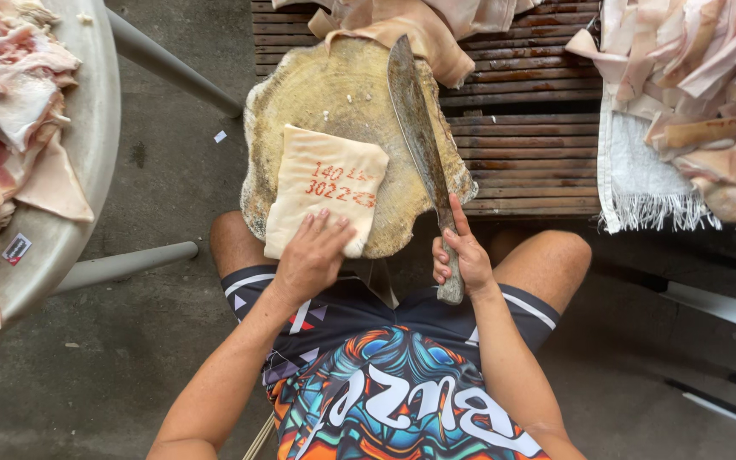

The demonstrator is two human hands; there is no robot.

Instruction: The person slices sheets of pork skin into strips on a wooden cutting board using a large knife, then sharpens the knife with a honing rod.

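In the head view, a pale slab of pork skin (pixel 325 189), stamped in red, is seen lying flat on a round, worn wooden chopping block (pixel 300 94), toward the block's near-left part, its long axis running roughly away from the person with a slight lean to the right. The left hand (pixel 313 255) is laid palm-down on the slab's near edge, fingers spread and pressed flat on it, so this hand is plainly the nearer one to the slab. The right hand (pixel 462 255) is closed around the handle of a long, broad knife (pixel 415 128), whose blade is rested on the block just to the right of the slab, its length running nearly parallel to the slab and pointing away from the person; a narrow strip of bare block is left between blade and slab. The slab's near edge is reached almost to the block's rim, above the person's knees. More skin pieces (pixel 411 25) are draped over the block's far rim. The block is set on a slatted wooden pallet (pixel 530 145); a round metal table (pixel 87 128) heaped with meat stands to the left, and a further pile of skins (pixel 700 77) on a white cloth (pixel 641 179) lies to the right. Open room is seen mainly on the block's far-left surface.
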